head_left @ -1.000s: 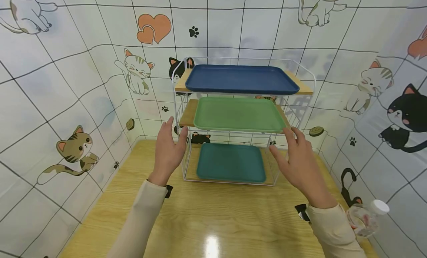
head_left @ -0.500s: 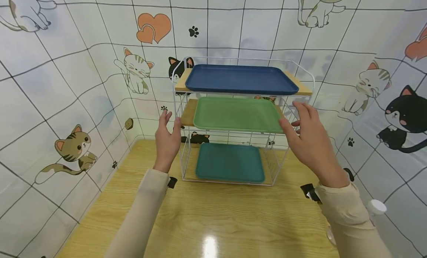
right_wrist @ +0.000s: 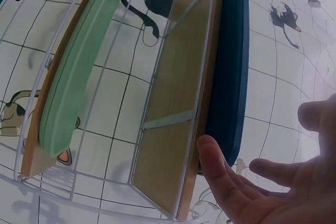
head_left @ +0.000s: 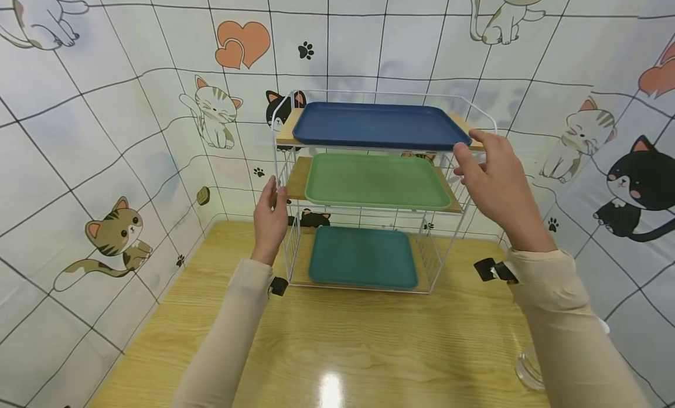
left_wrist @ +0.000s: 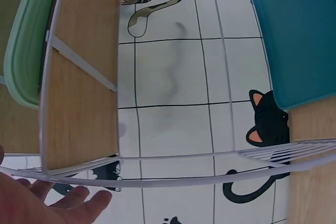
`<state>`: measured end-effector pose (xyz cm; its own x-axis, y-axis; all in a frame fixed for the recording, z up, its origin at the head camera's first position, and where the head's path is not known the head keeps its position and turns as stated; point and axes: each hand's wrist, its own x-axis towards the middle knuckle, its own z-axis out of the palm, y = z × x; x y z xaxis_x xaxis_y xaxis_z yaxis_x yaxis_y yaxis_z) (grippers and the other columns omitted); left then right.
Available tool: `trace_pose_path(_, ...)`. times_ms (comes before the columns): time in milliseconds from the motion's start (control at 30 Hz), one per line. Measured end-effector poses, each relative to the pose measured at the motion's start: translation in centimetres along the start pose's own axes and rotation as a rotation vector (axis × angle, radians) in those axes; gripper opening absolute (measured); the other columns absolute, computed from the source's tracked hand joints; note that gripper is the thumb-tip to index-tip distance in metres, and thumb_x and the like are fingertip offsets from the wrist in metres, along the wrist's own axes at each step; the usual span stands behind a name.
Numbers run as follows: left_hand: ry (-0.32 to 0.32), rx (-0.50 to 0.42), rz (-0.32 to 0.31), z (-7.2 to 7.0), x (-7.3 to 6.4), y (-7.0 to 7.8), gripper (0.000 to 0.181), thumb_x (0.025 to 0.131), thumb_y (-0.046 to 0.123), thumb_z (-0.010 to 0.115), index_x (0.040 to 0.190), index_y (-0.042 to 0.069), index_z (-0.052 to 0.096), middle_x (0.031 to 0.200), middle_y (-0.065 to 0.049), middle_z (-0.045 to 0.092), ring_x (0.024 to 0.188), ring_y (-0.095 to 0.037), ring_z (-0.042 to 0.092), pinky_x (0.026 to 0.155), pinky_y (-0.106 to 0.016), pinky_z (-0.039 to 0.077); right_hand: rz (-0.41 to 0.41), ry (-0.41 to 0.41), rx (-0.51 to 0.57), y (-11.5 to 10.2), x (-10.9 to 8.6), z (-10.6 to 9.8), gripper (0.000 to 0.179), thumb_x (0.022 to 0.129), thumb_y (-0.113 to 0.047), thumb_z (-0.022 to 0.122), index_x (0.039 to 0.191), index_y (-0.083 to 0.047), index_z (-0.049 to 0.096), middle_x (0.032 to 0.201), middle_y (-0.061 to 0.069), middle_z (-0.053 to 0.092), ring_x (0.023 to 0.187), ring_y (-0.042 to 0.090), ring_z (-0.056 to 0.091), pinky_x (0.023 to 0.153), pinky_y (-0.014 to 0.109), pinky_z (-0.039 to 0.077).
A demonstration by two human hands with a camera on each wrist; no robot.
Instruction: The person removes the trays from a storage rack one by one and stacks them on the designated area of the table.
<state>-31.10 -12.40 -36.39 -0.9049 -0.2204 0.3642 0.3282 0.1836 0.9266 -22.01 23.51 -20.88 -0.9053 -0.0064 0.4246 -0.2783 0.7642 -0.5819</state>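
Note:
A white wire rack (head_left: 360, 289) with three wooden shelves stands on the table. Its top shelf bears a dark blue tray (head_left: 379, 125), the middle one a green tray (head_left: 377, 180), the lowest a teal tray (head_left: 362, 257). My left hand (head_left: 270, 223) holds the rack's left front upright at middle-shelf height; in the left wrist view the white wire passes between its thumb and fingers. My right hand (head_left: 498, 182) is at the top shelf's right front corner, fingers loosely extended. In the right wrist view one fingertip (right_wrist: 207, 145) is right at the shelf edge beside the blue tray.
The wood-grain table (head_left: 316, 349) extends in front of the rack. A clear jar (head_left: 529, 370) stands at the right, largely hidden by the right sleeve. Behind and on both sides rises a tiled-pattern wall covering (head_left: 411, 50) with cartoon cats.
My right hand has risen from the middle shelf's right side to the top shelf's corner. The left hand has come in to the rack's upright, its thumb and fingers drawing closer together.

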Motion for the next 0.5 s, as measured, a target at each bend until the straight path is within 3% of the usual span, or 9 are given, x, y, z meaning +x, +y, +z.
trace_pose_path(33, -0.009, -0.016, -0.007, 0.1, 0.1, -0.2, 0.059, 0.11, 0.043, 0.045, 0.162, 0.018, 0.032, 0.163, -0.008, 0.039, 0.146, -0.023, 0.045, 0.116, -0.045, 0.039, 0.008, 0.003, 0.003, 0.1, 0.3, -0.1, 0.074, 0.107, -0.058, 0.03, 0.164, -0.011, 0.023, 0.166, 0.019, 0.021, 0.107, 0.042, 0.069, 0.084, 0.04, 0.052)
trace_pose_path(133, -0.021, -0.045, -0.008, 0.2, 0.4, -0.8, 0.058, 0.11, 0.041, 0.046, 0.161, 0.016, 0.034, 0.161, -0.008, 0.041, 0.141, -0.025, 0.05, 0.114, -0.046, 0.042, 0.049, -0.006, 0.033, 0.2, 1.1, -0.3, 0.076, 0.106, -0.061, 0.03, 0.164, -0.013, 0.024, 0.167, 0.016, 0.021, 0.109, 0.036, 0.07, 0.087, 0.037, 0.055)
trace_pose_path(200, -0.02, -0.054, 0.001, 0.3, 0.5, -0.9, 0.057, 0.11, 0.039, 0.046, 0.16, 0.014, 0.035, 0.16, -0.009, 0.044, 0.139, -0.026, 0.052, 0.113, -0.048, 0.043, 0.088, -0.024, 0.062, 0.4, 1.6, -0.3, 0.078, 0.105, -0.063, 0.03, 0.164, -0.014, 0.023, 0.168, 0.014, 0.022, 0.111, 0.033, 0.07, 0.094, 0.042, 0.054)
trace_pose_path(267, -0.011, -0.055, 0.01, 0.3, 0.5, -1.0, 0.055, 0.11, 0.037, 0.047, 0.159, 0.013, 0.039, 0.157, -0.01, 0.047, 0.137, -0.028, 0.055, 0.11, -0.049, 0.045, 0.128, -0.043, 0.096, 0.5, 2.1, -0.2, 0.08, 0.104, -0.065, 0.029, 0.165, -0.014, 0.02, 0.168, 0.014, 0.023, 0.114, 0.033, 0.069, 0.103, 0.056, 0.048)
trace_pose_path(333, -0.005, -0.06, 0.014, 0.4, 0.6, -1.1, 0.052, 0.11, 0.035, 0.048, 0.157, 0.014, 0.042, 0.154, -0.012, 0.051, 0.136, -0.03, 0.056, 0.109, -0.05, 0.046, 0.157, -0.064, 0.134, 0.7, 2.7, -0.1, 0.079, 0.104, -0.064, 0.029, 0.166, -0.015, 0.017, 0.168, 0.013, 0.023, 0.118, 0.035, 0.067, 0.106, 0.057, 0.045)
trace_pose_path(433, 0.007, -0.048, 0.019, 0.5, 0.8, -1.2, 0.047, 0.11, 0.032, 0.049, 0.154, 0.015, 0.048, 0.148, -0.013, 0.056, 0.132, -0.03, 0.059, 0.104, -0.044, 0.049, 0.186, -0.093, 0.198, 1.1, 3.3, 0.1, 0.078, 0.105, -0.062, 0.029, 0.166, -0.016, 0.015, 0.168, 0.013, 0.024, 0.123, 0.033, 0.065, 0.106, 0.052, 0.048)
trace_pose_path(500, 0.014, -0.034, 0.019, 0.5, 0.9, -1.3, 0.044, 0.111, 0.03, 0.048, 0.152, 0.017, 0.051, 0.146, -0.013, 0.059, 0.126, -0.026, 0.062, 0.089, -0.037, 0.052, 0.198, -0.11, 0.246, 1.3, 3.7, 0.1, 0.076, 0.106, -0.061, 0.029, 0.166, -0.015, 0.016, 0.165, 0.014, 0.031, 0.121, 0.025, 0.067, 0.104, 0.043, 0.051)
